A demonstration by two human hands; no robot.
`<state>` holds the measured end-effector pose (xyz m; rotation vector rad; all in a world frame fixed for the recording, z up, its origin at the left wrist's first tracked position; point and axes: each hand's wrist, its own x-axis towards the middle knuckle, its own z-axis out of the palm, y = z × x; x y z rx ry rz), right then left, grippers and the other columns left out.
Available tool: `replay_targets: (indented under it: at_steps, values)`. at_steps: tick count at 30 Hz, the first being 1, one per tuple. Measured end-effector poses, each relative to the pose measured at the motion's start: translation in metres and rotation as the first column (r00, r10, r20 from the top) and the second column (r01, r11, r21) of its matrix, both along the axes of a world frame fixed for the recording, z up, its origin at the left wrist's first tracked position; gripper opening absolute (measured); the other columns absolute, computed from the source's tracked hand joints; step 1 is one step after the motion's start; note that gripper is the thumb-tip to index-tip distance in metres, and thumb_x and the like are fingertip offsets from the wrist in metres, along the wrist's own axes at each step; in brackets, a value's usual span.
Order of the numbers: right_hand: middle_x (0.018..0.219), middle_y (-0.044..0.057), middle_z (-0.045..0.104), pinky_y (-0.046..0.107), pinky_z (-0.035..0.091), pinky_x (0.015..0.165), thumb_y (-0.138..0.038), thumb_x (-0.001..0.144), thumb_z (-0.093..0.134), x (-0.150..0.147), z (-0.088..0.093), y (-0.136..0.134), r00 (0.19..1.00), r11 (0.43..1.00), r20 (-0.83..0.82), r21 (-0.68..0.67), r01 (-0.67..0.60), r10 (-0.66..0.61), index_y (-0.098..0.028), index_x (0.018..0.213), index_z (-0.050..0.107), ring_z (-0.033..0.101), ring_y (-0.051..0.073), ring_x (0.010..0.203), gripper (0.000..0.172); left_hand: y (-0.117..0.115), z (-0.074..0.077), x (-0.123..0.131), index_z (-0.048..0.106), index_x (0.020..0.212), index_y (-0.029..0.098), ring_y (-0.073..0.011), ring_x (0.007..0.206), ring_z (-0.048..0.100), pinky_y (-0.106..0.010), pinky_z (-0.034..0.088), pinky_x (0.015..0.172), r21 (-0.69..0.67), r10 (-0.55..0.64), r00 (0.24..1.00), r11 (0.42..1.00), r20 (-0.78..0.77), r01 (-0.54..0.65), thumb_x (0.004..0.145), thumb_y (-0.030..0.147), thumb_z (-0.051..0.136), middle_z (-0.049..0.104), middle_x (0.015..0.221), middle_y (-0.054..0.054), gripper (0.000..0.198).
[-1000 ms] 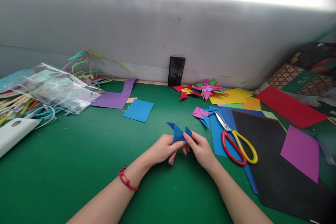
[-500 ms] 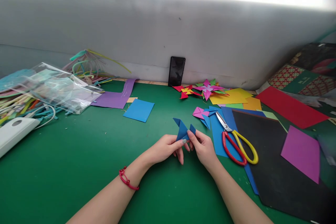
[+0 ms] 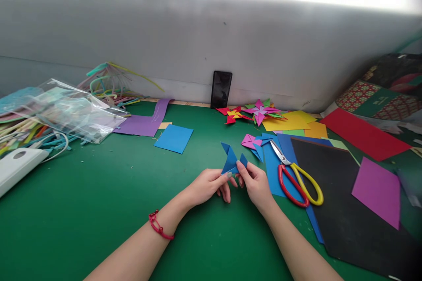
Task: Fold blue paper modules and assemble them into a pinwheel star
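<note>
A folded piece of blue paper (image 3: pixel 230 160) with pointed flaps is held up between both hands, just above the green table (image 3: pixel 108 210). My left hand (image 3: pixel 211 185) pinches its lower left edge between thumb and fingers. On the right side, my right hand (image 3: pixel 253 183) grips it with the thumb on the near face; the fingers behind are partly hidden. Just beyond the right hand lies a pink and blue folded paper piece (image 3: pixel 252 142). Scissors (image 3: pixel 296 180) with one red and one yellow handle rest on blue and black sheets to the right.
A blue square (image 3: pixel 173 138) and purple paper (image 3: pixel 141 125) lie left of centre. Plastic bags and colourful strips (image 3: pixel 66 114) crowd the far left near a white device (image 3: pixel 21 169). A phone (image 3: pixel 220 89) leans on the wall, beside folded paper stars (image 3: pixel 259 111). Red paper (image 3: pixel 364 134) lies right.
The folded blue paper has tilted slightly and its upper left point sits a little higher and further right. Both hands keep their hold, with small finger shifts.
</note>
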<state>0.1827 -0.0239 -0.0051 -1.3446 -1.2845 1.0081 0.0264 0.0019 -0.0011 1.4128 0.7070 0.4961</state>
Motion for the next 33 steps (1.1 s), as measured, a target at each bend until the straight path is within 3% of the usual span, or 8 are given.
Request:
replay_targets:
  at_steps: [11, 15, 19, 21, 24, 27, 29, 33]
  values:
    - [0.045, -0.004, 0.044, 0.024, 0.035, 0.046, -0.039, 0.082, 0.049, -0.0002, -0.0006, 0.0002, 0.999, 0.999, -0.040, 0.012, -0.034, 0.034, -0.018, 0.057, 0.049, 0.042, 0.011, 0.043, 0.033, 0.0001, 0.0023, -0.0010, 0.063, 0.090, 0.008, -0.0131, 0.052, 0.057, -0.022, 0.040, 0.053, -0.024, 0.022, 0.996, 1.000, 0.086, -0.020, 0.087, 0.047, 0.026, 0.063, 0.056, -0.007, 0.054]
    - [0.043, -0.005, 0.041, 0.024, 0.033, 0.044, -0.039, 0.082, 0.050, 0.0027, -0.0042, 0.0014, 0.999, 0.999, -0.041, 0.024, -0.023, 0.024, -0.018, 0.060, 0.053, 0.040, 0.011, 0.042, 0.031, 0.0041, 0.0031, -0.0040, 0.064, 0.083, 0.008, -0.0143, 0.054, 0.058, -0.024, 0.041, 0.055, -0.098, 0.024, 0.991, 0.995, 0.132, -0.011, 0.086, 0.052, 0.011, 0.063, 0.058, -0.009, 0.069]
    - [0.046, -0.004, 0.042, 0.023, 0.033, 0.043, -0.036, 0.079, 0.054, 0.0031, -0.0046, 0.0010, 0.997, 0.998, -0.059, 0.029, -0.053, 0.054, -0.017, 0.064, 0.056, 0.040, 0.010, 0.043, 0.024, 0.0075, 0.0027, -0.0053, 0.060, 0.072, 0.009, -0.0132, 0.052, 0.058, -0.022, 0.040, 0.053, -0.111, 0.028, 0.992, 0.994, 0.120, -0.015, 0.086, 0.048, 0.029, 0.061, 0.053, -0.006, 0.052]
    - [0.054, -0.003, 0.047, 0.022, 0.035, 0.043, -0.034, 0.077, 0.057, 0.0017, -0.0029, 0.0010, 0.991, 0.997, -0.112, 0.031, -0.065, 0.068, -0.018, 0.079, 0.060, 0.043, 0.010, 0.047, 0.017, 0.0078, 0.0026, -0.0049, 0.057, 0.070, 0.011, -0.0126, 0.051, 0.058, -0.022, 0.040, 0.053, -0.101, 0.051, 0.991, 0.994, 0.127, -0.038, 0.083, 0.044, 0.040, 0.060, 0.051, -0.003, 0.039]
    - [0.070, -0.001, 0.052, 0.020, 0.038, 0.043, -0.030, 0.074, 0.060, -0.0010, -0.0016, 0.0020, 0.977, 0.998, -0.206, 0.036, -0.057, 0.063, -0.025, 0.115, 0.048, 0.050, 0.012, 0.057, 0.043, 0.0075, 0.0022, -0.0040, 0.049, 0.065, 0.014, -0.0118, 0.048, 0.056, -0.022, 0.041, 0.053, -0.092, 0.153, 0.976, 0.986, 0.156, -0.140, 0.080, 0.040, 0.050, 0.055, 0.048, 0.002, 0.030]
    - [0.076, -0.001, 0.051, 0.019, 0.039, 0.043, -0.024, 0.070, 0.063, -0.0023, -0.0043, 0.0032, 0.971, 0.997, -0.232, 0.068, -0.039, 0.054, -0.030, 0.126, 0.035, 0.052, 0.013, 0.064, 0.063, 0.0079, 0.0008, -0.0034, 0.047, 0.063, 0.015, -0.0109, 0.045, 0.054, -0.022, 0.041, 0.052, -0.069, 0.223, 0.961, 0.974, 0.163, -0.215, 0.079, 0.038, 0.051, 0.053, 0.046, 0.004, 0.028]
    - [0.081, 0.000, 0.051, 0.019, 0.040, 0.043, -0.022, 0.070, 0.063, -0.0017, -0.0067, 0.0030, 0.975, 0.994, -0.213, 0.100, -0.035, 0.056, -0.031, 0.128, 0.034, 0.051, 0.014, 0.065, 0.066, 0.0085, -0.0001, -0.0034, 0.047, 0.063, 0.015, -0.0105, 0.045, 0.053, -0.022, 0.041, 0.052, -0.053, 0.254, 0.955, 0.967, 0.153, -0.248, 0.080, 0.037, 0.050, 0.053, 0.046, 0.003, 0.028]
    - [0.088, 0.003, 0.051, 0.023, 0.043, 0.049, -0.021, 0.075, 0.059, 0.0023, -0.0078, 0.0009, 0.992, 0.983, -0.088, 0.172, -0.072, 0.088, -0.029, 0.108, 0.058, 0.050, 0.014, 0.068, 0.034, 0.0085, 0.0001, -0.0032, 0.049, 0.066, 0.015, -0.0107, 0.049, 0.054, -0.021, 0.042, 0.051, -0.025, 0.287, 0.950, 0.958, 0.125, -0.286, 0.080, 0.037, 0.049, 0.054, 0.050, 0.002, 0.026]
